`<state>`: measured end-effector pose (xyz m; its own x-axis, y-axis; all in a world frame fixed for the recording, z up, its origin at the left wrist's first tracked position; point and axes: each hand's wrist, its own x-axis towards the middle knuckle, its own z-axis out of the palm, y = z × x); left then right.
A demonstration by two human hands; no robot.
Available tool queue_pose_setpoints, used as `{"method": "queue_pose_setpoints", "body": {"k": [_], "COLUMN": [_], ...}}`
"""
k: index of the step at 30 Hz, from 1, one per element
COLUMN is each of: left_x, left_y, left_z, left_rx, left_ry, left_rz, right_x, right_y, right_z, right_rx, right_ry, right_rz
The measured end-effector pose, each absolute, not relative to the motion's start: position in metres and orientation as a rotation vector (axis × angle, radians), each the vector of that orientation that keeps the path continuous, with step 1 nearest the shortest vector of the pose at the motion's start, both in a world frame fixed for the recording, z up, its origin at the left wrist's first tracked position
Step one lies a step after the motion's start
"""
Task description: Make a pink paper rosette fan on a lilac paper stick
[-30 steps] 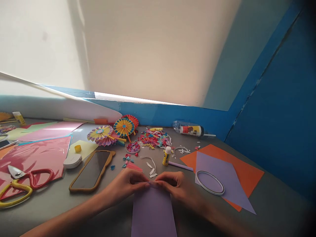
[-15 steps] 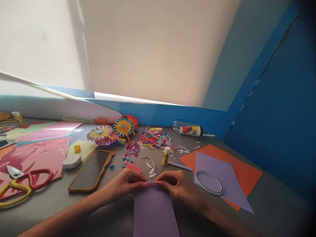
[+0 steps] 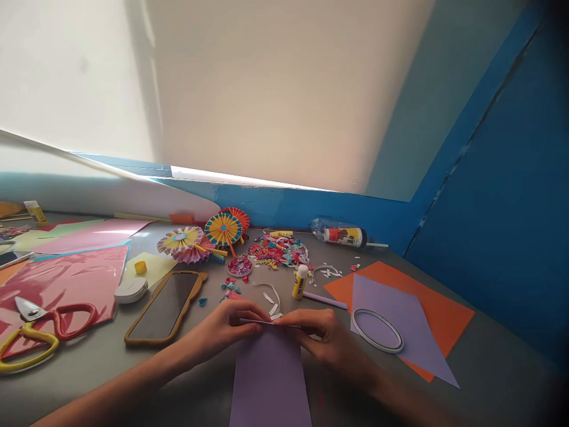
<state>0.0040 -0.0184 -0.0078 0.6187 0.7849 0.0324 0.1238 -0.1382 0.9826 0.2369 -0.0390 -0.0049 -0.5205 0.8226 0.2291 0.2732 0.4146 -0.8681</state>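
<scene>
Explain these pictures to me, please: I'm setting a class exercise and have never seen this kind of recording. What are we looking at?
There is no machine here: these are a person's own two bare hands, filmed by a camera worn on their head, looking forward and down. The left hand and right hand together pinch the top edge of a lilac paper strip. On the grey table lie paper fans, a glue stick, an orange sheet and scissors with red and yellow handles.
</scene>
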Motion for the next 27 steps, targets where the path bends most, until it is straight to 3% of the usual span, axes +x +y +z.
{"method": "queue_pose_setpoints", "body": {"k": [5, 12, 27], "left_x": [0.005, 0.005, 0.004], "left_y": [-0.016, -0.019, -0.022], "left_z": [-0.004, -0.015, -0.009], "left_rx": [1.635, 1.69, 1.863], "left_ry": [0.853, 0.825, 0.818], "left_rz": [0.655, 0.71, 0.554], "right_x": [0.24, 0.23, 0.23], "right_y": [-0.036, -0.041, -0.043], "right_z": [-0.007, -0.003, -0.001], "right_rx": [-0.771, -1.047, -1.119], "right_ry": [-2.111, -1.818, -1.799], "right_rz": [0.905, 1.248, 1.338]}}
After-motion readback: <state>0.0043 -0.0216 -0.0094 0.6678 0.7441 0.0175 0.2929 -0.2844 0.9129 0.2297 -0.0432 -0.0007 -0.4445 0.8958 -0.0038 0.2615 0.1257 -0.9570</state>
